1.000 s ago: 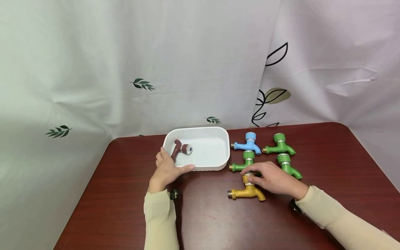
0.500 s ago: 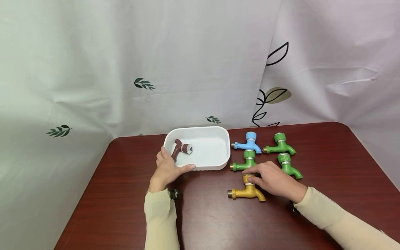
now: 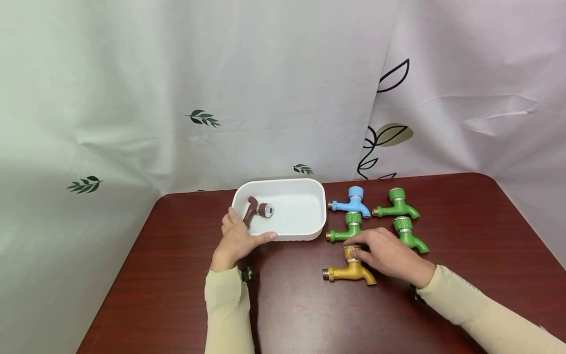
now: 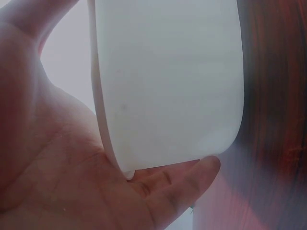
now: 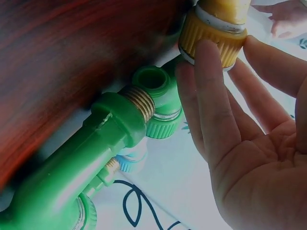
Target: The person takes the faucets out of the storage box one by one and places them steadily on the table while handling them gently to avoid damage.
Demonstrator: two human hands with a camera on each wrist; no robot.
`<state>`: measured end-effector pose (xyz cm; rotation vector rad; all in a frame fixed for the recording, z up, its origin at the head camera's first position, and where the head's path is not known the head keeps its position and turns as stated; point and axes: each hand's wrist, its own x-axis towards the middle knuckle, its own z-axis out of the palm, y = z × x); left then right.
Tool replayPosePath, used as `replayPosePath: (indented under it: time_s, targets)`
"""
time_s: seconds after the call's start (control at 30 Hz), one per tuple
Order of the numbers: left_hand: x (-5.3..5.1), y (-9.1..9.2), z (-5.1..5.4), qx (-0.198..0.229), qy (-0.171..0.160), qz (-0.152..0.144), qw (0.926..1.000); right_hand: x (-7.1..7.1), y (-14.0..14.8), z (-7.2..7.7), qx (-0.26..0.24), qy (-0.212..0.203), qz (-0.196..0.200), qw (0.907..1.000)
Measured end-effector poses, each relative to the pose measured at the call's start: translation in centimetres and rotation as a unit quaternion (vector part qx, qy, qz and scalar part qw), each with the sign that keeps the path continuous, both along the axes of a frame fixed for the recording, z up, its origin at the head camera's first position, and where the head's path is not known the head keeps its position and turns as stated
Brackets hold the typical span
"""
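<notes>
My left hand holds the near left corner of a white plastic tub, thumb along the front rim and fingers by the left end. Up close in the left wrist view, the tub's outer wall lies beside the palm. Inside the tub, at its left, is a brown tap with a silver-capped knob. My right hand pinches the ribbed knob of a yellow tap, which lies on the table. In the right wrist view, thumb and fingers stand around that yellow knob.
Beyond the right hand lie a blue tap and a green tap, partly covered by the fingers. Two more green taps, one farther back and one nearer, lie to the right. A white patterned curtain hangs behind the table.
</notes>
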<state>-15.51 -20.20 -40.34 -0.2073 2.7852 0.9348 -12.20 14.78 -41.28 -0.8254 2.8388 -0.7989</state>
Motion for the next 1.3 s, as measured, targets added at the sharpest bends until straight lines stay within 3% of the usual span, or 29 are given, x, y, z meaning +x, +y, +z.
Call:
replayPosePath:
  time_s: [0.4,0.77,1.3]
  targets:
    - [0.0,0.0,-0.1,-0.001,0.005,0.001,1.0000,0.2,-0.2,-0.2,-0.020,0.045,-0.015,0.9987]
    - [0.0,0.1,-0.1,0.001,0.002,0.000,1.0000,-0.1,-0.4,0.2,-0.036,0.019,-0.030,0.9987]
    - [0.1,0.0,0.0,0.000,0.002,0.002,1.0000,-0.9,-1.5,1.6,-0.072,0.023,-0.039,0.9964]
